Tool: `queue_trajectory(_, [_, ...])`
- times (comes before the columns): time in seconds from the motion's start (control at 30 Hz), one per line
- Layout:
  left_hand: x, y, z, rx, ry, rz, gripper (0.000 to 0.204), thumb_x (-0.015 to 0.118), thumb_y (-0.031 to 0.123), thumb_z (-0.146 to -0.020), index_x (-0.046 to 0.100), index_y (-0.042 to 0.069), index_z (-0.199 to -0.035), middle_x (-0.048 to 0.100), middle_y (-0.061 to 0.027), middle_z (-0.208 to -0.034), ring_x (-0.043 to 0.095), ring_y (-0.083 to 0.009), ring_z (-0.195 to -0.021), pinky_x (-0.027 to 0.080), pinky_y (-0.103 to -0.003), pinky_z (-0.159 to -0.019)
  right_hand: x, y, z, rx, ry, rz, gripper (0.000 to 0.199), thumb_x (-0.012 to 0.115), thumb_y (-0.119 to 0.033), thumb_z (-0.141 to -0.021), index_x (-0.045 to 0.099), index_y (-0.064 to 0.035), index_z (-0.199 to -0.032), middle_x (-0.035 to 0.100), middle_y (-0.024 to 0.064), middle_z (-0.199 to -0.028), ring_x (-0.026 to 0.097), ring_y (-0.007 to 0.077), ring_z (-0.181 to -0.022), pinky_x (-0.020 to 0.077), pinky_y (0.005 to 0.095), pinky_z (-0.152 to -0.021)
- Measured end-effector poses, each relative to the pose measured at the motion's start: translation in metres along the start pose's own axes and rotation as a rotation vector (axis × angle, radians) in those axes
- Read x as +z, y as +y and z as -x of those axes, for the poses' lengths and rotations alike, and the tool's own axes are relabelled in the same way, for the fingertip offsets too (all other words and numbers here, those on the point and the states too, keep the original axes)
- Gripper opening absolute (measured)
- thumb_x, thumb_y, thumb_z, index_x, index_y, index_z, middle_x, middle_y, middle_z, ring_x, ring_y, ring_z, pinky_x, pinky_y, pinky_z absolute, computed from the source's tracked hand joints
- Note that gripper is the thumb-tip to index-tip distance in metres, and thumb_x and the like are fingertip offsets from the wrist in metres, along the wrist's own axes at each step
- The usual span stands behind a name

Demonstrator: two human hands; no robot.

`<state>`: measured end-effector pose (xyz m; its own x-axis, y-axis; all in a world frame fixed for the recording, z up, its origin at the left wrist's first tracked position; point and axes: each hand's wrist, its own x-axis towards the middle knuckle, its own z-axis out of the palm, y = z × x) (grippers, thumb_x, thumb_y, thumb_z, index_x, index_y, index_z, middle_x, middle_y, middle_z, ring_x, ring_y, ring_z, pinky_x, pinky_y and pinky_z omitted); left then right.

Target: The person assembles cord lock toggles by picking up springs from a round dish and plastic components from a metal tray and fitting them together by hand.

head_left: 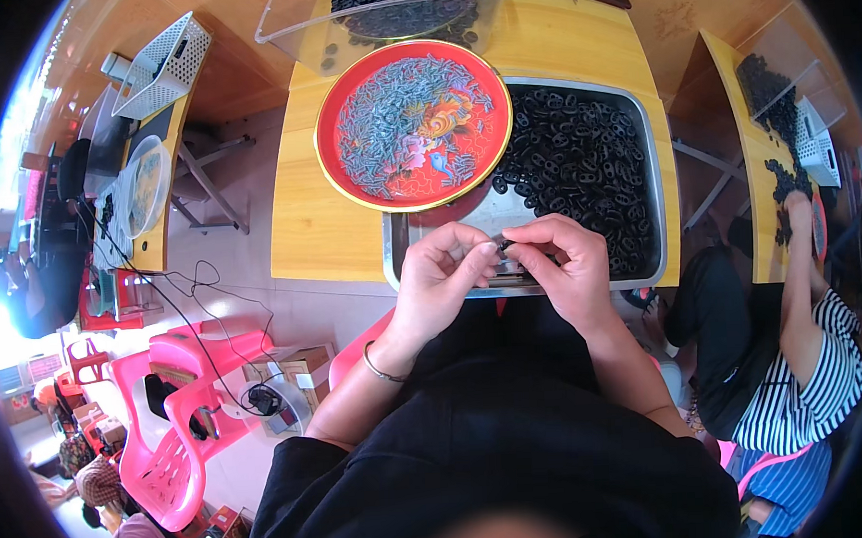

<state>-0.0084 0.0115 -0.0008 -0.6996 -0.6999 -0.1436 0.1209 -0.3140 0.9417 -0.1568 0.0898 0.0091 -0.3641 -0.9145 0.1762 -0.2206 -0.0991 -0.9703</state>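
Observation:
My left hand (443,270) and my right hand (567,263) meet fingertip to fingertip over the near edge of a metal tray (402,261). Between the right thumb and forefinger sits a small black piece (505,247), partly covered by the fingers. The left thumb and forefinger are pinched against it; whether they hold a separate small part is hidden. Many black oval pieces with holes (580,157) fill the tray's right side. A round red tray (335,172) with a flower pattern overlaps its far left corner and carries many small grey-blue pins (386,112).
A clear plastic bin (285,20) with black pieces stands at the far side of the yellow table (319,240). To the right, a co-worker's arm (797,272) reaches over another table of black parts. Pink chairs (166,473) and black cables (214,370) are at left.

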Motion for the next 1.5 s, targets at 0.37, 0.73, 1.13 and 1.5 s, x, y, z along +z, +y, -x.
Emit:
queue_trajectory(0.37, [0.0033, 0.0013, 0.0009, 0.133, 0.054, -0.206, 0.008, 0.057, -0.002, -0.083, 0.056, -0.001, -0.091, 0.058, -0.0004, -0.078, 0.055, -0.0031, -0.068, 0.046, -0.017, -0.058, -0.0002, 0.0023, 0.0024, 0.065, -0.023, -0.081, 0.016, 0.064, 0.005, -0.075, 0.065, 0.0005, -0.090, 0.063, 0.0084, -0.081, 0.063, 0.0118, -0.073, 0.0502, 0.0215, -0.064])
queue_trajectory(0.73, [0.0025, 0.0063, -0.0018, 0.025, -0.016, -0.097, 0.009, 0.058, 0.007, -0.086, 0.056, -0.001, -0.090, 0.057, -0.0001, -0.074, 0.053, -0.0029, -0.068, 0.044, -0.017, -0.059, -0.0024, 0.0051, 0.0057, 0.105, -0.004, -0.121, 0.018, 0.063, 0.006, -0.076, 0.064, 0.0009, -0.092, 0.063, 0.0084, -0.084, 0.063, 0.0112, -0.075, 0.0506, 0.0218, -0.066])
queue_trajectory(1.13, [0.0029, 0.0066, -0.0027, 0.017, -0.012, -0.093, 0.006, 0.058, 0.001, -0.084, 0.055, -0.002, -0.089, 0.057, 0.0006, -0.076, 0.051, -0.0014, -0.067, 0.042, -0.016, -0.057, -0.0029, 0.0025, 0.0007, -0.380, 0.097, 0.312, 0.018, 0.066, 0.007, -0.068, 0.061, -0.0038, -0.081, 0.064, 0.0095, -0.084, 0.063, 0.0217, -0.074, 0.0510, 0.0271, -0.062])
queue_trajectory(1.5, [0.0034, 0.0065, -0.0023, 0.033, 0.002, -0.078, 0.005, 0.058, 0.000, -0.083, 0.056, -0.002, -0.088, 0.058, 0.0003, -0.077, 0.051, -0.0012, -0.069, 0.042, -0.015, -0.057, -0.0034, 0.0079, 0.0001, -0.599, 0.076, 0.419, 0.022, 0.067, 0.008, -0.062, 0.061, -0.0028, -0.081, 0.063, 0.0101, -0.088, 0.063, 0.0224, -0.074, 0.0517, 0.0277, -0.063])
